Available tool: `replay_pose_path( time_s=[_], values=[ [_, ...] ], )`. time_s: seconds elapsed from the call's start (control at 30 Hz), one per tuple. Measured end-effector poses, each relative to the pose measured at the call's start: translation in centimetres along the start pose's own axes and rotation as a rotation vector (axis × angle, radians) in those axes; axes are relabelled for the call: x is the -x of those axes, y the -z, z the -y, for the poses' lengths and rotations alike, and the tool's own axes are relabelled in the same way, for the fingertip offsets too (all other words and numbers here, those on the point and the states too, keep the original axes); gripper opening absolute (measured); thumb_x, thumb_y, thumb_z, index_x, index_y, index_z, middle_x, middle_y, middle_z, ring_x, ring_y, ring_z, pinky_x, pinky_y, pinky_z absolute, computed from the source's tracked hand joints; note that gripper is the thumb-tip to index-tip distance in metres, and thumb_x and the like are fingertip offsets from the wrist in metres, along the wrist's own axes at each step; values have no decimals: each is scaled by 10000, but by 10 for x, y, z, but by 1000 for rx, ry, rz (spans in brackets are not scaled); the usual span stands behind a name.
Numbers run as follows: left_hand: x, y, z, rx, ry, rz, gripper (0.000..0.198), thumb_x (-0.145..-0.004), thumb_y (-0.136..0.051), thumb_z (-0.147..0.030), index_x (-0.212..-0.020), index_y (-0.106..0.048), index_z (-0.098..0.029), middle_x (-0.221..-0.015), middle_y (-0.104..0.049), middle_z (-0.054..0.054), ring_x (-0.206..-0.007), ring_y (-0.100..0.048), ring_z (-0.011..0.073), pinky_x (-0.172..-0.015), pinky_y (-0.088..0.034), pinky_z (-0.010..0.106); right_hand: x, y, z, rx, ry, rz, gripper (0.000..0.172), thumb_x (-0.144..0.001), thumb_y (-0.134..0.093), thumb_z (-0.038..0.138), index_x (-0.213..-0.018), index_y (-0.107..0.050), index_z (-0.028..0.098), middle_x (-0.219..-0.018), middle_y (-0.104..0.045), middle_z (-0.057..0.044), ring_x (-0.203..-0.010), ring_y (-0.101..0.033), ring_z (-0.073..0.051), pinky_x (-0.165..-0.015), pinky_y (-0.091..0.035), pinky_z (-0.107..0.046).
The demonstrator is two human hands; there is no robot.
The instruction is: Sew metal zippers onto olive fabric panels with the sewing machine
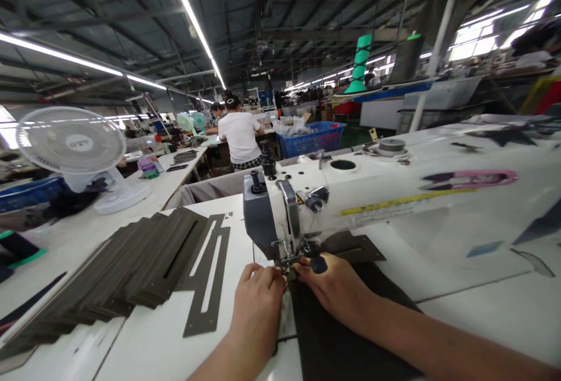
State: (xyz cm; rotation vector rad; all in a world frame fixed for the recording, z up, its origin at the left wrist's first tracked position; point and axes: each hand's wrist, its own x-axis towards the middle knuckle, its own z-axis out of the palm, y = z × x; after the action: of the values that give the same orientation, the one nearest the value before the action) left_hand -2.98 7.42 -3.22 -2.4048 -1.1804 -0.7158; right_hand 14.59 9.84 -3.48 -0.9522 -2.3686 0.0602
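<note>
Close Quarters at the Sewing Machine (394, 182)!

And here's the dark cloth (342, 340), lying on the white table (149, 346) and running up beneath the right hand (337, 287). That hand is curled low over it, fingertips right by the presser foot (287, 264); is it pinching or just pressing? I cannot tell. The left hand (260, 299) sits just across, fingers bunched, and whatever it may grip is hidden too. This cloth looks light, soft and matt, so I'd expect it to crease or creep rather than slide away; flat fingertips near its edge, just short of the foot, look the best hold. Over left, a fanned stack (144, 264) of dark flat pieces, with 1 slotted piece (197, 299) alongside, seemingly stiffer.
</note>
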Motion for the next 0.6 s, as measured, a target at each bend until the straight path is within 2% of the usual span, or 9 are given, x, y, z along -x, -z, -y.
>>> replay_pose_path(
  time_s=[0.17, 0.37, 0.47, 0.53, 0.6],
  values=[
    [0, -1, -1, -5, 7, 27, 143, -816, -494, -81, -712, -572, -142, -686, -596, 31, -613, -552, 188, -643, -452, 350, 2, -1, -1, 21, 29, -33, 250, -860, -390, 132, -819, -630, 190, -852, -654, -49, -759, -588, -164, -687, -427, -260],
    [-1, 1, -1, -14, -2, 78, 104, -762, -557, -52, -706, -576, -137, -709, -605, 37, -621, -554, 192, -651, -458, 361, 1, -2, 3, 44, 25, -25, 252, -868, -391, 139, -793, -626, 186, -796, -650, -40, -729, -583, -166, -658, -428, -269],
    [-3, 0, 1, -5, 5, 65, 86, -751, -588, -60, -722, -586, -141, -724, -617, 35, -633, -561, 194, -649, -457, 360, 1, 0, -3, 16, 15, -17, 173, -832, -466, 149, -865, -629, 196, -863, -652, -35, -788, -582, -169, -712, -441, -276],
    [-4, 1, 2, 4, 31, 47, 72, -758, -597, -81, -733, -594, -148, -726, -625, 31, -640, -564, 192, -650, -455, 355, 5, 5, -11, 64, -1, -24, 170, -795, -539, 198, -941, -620, 171, -942, -644, -66, -886, -570, -202, -803, -439, -326],
    [-4, 6, 3, 45, 66, 49, 53, -766, -602, -106, -754, -603, -158, -766, -639, 28, -665, -570, 189, -666, -452, 351, 15, 13, -19, 220, -53, -62, 258, -771, -565, 243, -983, -610, 103, -992, -628, -139, -942, -556, -266, -834, -437, -409]
  ],
)
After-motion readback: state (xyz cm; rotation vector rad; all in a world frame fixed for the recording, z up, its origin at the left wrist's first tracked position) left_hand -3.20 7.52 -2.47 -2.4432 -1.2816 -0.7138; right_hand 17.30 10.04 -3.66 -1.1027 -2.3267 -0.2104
